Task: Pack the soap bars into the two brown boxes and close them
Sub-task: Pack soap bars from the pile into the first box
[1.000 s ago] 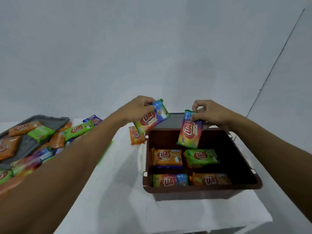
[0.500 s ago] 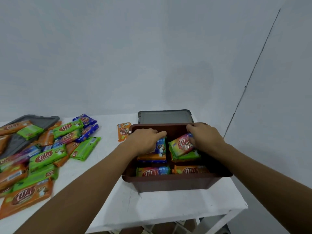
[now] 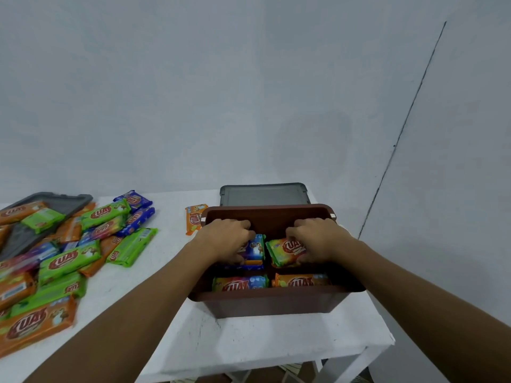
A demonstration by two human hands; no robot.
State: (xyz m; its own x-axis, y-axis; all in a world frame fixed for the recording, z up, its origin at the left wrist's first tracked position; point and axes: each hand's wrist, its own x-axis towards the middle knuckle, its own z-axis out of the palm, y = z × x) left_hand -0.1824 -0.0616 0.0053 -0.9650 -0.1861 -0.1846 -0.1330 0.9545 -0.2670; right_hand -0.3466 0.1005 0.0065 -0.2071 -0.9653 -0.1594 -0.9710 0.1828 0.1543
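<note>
An open brown box stands on the white table at its right end. Both my hands reach inside it. My left hand rests on a blue-ended soap bar lying on the back left stack. My right hand holds down a rainbow-wrapped soap bar on the back right stack. Two more bars lie in the front row, a rainbow one and an orange one. A heap of loose soap bars covers the table's left side.
A grey lid lies flat behind the box. Another grey lid sits at the far left, partly under soap bars. One orange bar lies alone left of the box. The table's front edge and right corner are close to the box.
Both hands came down from above the box with a soap bar each and now press those bars onto the back stacks inside. The view has shifted, showing more of the heap.
</note>
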